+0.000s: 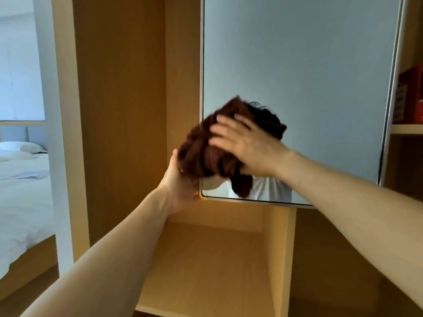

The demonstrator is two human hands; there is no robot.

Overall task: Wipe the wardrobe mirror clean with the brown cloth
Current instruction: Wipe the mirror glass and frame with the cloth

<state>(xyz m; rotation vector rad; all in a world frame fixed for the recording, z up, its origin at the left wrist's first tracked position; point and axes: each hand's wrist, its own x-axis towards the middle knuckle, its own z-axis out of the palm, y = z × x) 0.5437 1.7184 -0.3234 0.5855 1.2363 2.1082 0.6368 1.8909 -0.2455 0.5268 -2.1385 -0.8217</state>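
Note:
The wardrobe mirror [302, 65] hangs in front of me, framed in light metal, its lower left corner near the middle of the view. A bunched brown cloth [201, 147] lies against the mirror's lower left part. My right hand [242, 145] presses flat on the cloth with fingers spread. My left hand [180, 181] grips the mirror's left edge near the bottom corner, thumb up beside the cloth; its fingers are hidden behind the edge. The glass reflects dark hair and a white shirt behind the cloth.
Wooden wardrobe panels [121, 110] stand left of the mirror, with an open wooden compartment [210, 259] below it. A shelf at the right holds a red box [409, 97]. A bed with white linen [23, 179] lies at far left.

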